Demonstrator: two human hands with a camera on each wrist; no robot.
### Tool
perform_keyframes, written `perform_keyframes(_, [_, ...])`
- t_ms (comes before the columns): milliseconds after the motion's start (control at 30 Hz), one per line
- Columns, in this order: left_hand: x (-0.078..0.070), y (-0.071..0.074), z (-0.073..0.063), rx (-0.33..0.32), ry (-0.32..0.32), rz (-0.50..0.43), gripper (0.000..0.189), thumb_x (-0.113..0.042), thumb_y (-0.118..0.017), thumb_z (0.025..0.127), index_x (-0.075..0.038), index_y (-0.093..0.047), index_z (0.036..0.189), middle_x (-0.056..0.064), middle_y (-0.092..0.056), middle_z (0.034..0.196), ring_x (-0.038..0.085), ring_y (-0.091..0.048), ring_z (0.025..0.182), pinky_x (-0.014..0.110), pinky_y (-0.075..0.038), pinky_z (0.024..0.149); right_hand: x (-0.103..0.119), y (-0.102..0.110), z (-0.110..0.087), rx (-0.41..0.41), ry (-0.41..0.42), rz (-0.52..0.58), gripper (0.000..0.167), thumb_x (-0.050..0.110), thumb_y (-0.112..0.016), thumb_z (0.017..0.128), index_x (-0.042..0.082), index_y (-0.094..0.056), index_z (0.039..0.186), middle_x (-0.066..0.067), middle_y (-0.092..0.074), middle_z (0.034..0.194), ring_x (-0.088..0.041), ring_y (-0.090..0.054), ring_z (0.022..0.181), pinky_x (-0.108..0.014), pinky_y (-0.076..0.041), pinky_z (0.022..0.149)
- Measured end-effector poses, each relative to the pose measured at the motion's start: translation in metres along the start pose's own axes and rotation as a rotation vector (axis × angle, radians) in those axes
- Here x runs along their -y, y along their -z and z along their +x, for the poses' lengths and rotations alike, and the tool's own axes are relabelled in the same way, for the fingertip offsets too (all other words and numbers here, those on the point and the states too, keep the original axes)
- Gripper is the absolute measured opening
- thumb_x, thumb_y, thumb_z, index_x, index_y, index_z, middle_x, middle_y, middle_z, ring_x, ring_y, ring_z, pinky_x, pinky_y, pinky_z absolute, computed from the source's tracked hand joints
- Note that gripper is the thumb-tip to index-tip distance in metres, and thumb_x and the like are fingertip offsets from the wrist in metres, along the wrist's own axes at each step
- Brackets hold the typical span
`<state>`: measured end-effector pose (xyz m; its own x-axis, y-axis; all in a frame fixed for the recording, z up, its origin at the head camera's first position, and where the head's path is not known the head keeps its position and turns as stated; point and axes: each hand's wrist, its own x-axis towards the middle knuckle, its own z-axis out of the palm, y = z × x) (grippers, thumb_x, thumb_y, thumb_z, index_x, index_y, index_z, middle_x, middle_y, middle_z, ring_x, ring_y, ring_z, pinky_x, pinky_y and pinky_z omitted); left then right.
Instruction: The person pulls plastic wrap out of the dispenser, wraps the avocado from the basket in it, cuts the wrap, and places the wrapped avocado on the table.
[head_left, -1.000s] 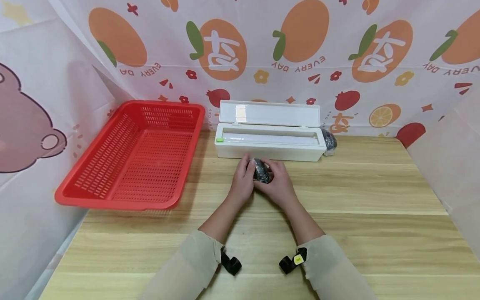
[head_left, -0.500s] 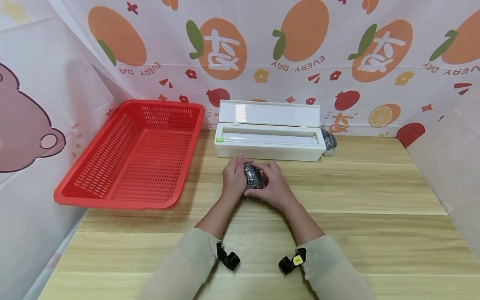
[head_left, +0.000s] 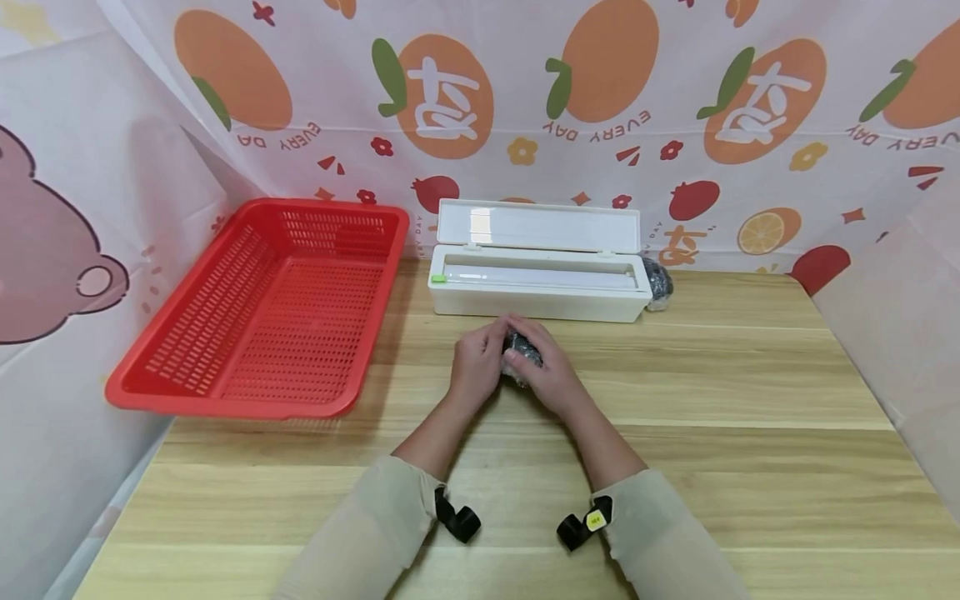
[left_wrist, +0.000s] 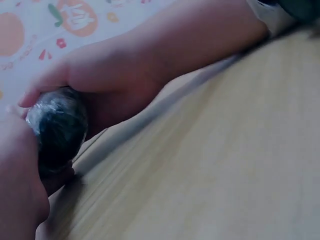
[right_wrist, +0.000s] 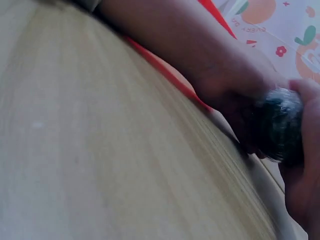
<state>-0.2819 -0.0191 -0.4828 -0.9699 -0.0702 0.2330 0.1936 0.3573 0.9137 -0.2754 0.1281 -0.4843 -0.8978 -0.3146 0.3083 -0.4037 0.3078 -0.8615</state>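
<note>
A dark oval thing in clear cling film (head_left: 524, 345) is cupped between both hands, just in front of the white box; its kind is hidden by the wrap. The left hand (head_left: 474, 365) curls round its left side, and the right hand (head_left: 553, 372) grips it from the right with the thumb over its near face. Their fingertips meet at its far end. In the left wrist view the wrapped thing (left_wrist: 60, 125) looks dark green and shiny, with fingers on both sides. The right wrist view shows the same bundle (right_wrist: 280, 122) partly covered by the hands.
Behind the hands stands a white cling film dispenser (head_left: 540, 305), its lid (head_left: 540, 227) raised and a green slider (head_left: 438, 279) at its left. Another dark wrapped thing (head_left: 659, 286) lies against its right end. A red plastic basket (head_left: 360, 333) sits at left on the wooden table (head_left: 735, 358).
The hands first shifted the wrapped thing slightly left and nearer, then back right. Both hands now close further round it, the right thumb laid over it and the fingertips brought together.
</note>
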Motion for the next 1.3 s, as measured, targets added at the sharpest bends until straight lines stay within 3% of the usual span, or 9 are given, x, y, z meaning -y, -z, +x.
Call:
perform_keyframes(100, [-0.003,-0.003,-0.003,0.1,-0.054,0.046,0.051,-0.048,-0.039,0.104,-0.012,-0.067,0.127,0.006,-0.066,0.128,0.02,-0.06,0.123,0.038,-0.046,0.105,0.011,0.006,0.001,-0.05,-0.056,0.073,0.043,0.019,-0.054,0.099,0.01,-0.053,0.141,-0.009,-0.048,0.149,-0.025,-0.039,0.142,-0.044,-0.027,0.119])
perform_keyframes(267, [-0.007,-0.005,-0.005,0.217,-0.11,0.073,0.055,-0.043,-0.031,0.107,-0.007,-0.046,0.146,0.013,-0.051,0.146,0.026,-0.044,0.138,0.041,-0.035,0.115,0.039,0.016,0.001,-0.083,-0.171,0.179,0.042,0.014,-0.049,0.101,-0.001,-0.051,0.14,-0.017,-0.05,0.146,-0.029,-0.041,0.14,-0.042,-0.029,0.118])
perform_keyframes(433, [-0.007,-0.007,-0.004,0.18,-0.081,0.073,0.056,-0.045,-0.031,0.106,-0.008,-0.05,0.143,0.012,-0.055,0.142,0.026,-0.049,0.135,0.042,-0.038,0.112,0.036,0.016,0.001,-0.139,-0.192,0.244,0.049,0.014,-0.056,0.099,0.001,-0.045,0.145,-0.019,-0.049,0.146,-0.031,-0.041,0.14,-0.044,-0.034,0.115])
perform_keyframes(700, [-0.01,-0.013,-0.004,0.033,-0.022,-0.027,0.047,-0.042,-0.039,0.106,-0.009,-0.062,0.128,0.011,-0.067,0.124,0.022,-0.062,0.116,0.041,-0.05,0.1,0.043,0.01,-0.003,-0.206,-0.032,0.068,0.051,0.009,-0.08,0.081,0.003,-0.063,0.129,-0.012,-0.057,0.138,-0.027,-0.047,0.135,-0.047,-0.035,0.113])
perform_keyframes(833, [-0.011,-0.014,-0.004,0.049,0.031,-0.125,0.039,-0.035,-0.043,0.106,-0.01,-0.059,0.131,0.012,-0.07,0.115,0.02,-0.067,0.099,0.038,-0.056,0.083,0.042,0.006,-0.003,-0.268,0.086,0.057,0.035,0.002,-0.08,0.079,-0.002,-0.07,0.112,-0.017,-0.064,0.128,-0.029,-0.056,0.127,-0.042,-0.041,0.109])
perform_keyframes(933, [-0.01,-0.015,-0.006,0.07,0.063,-0.17,0.037,-0.029,-0.044,0.106,-0.009,-0.055,0.135,0.012,-0.072,0.107,0.016,-0.067,0.086,0.032,-0.055,0.072,0.039,0.003,-0.003,-0.31,0.12,0.072,0.019,-0.003,-0.077,0.079,-0.006,-0.071,0.097,-0.022,-0.069,0.115,-0.034,-0.064,0.114,-0.033,-0.048,0.101])
perform_keyframes(1067, [-0.01,-0.015,-0.007,0.081,0.072,-0.183,0.036,-0.023,-0.045,0.105,-0.008,-0.051,0.137,0.011,-0.073,0.093,0.013,-0.063,0.077,0.027,-0.051,0.07,0.03,0.001,-0.002,-0.361,0.065,0.092,0.01,-0.004,-0.075,0.079,-0.005,-0.072,0.089,-0.021,-0.073,0.1,-0.032,-0.069,0.098,-0.025,-0.052,0.087])
perform_keyframes(1167, [-0.01,-0.015,-0.007,0.085,0.077,-0.192,0.035,-0.019,-0.046,0.104,-0.009,-0.052,0.137,0.011,-0.069,0.086,0.014,-0.059,0.076,0.028,-0.048,0.071,0.017,0.001,0.002,-0.38,0.0,0.12,0.009,-0.002,-0.075,0.079,-0.001,-0.074,0.088,-0.017,-0.074,0.094,-0.025,-0.069,0.093,-0.025,-0.052,0.083])
perform_keyframes(1300, [-0.011,-0.016,-0.007,0.08,0.072,-0.202,0.03,-0.018,-0.048,0.103,-0.008,-0.058,0.13,0.01,-0.069,0.095,0.015,-0.061,0.086,0.032,-0.049,0.078,0.006,0.004,0.006,-0.378,-0.076,0.186,0.006,0.006,-0.075,0.081,0.003,-0.074,0.087,-0.013,-0.074,0.093,-0.019,-0.069,0.092,-0.029,-0.053,0.084])
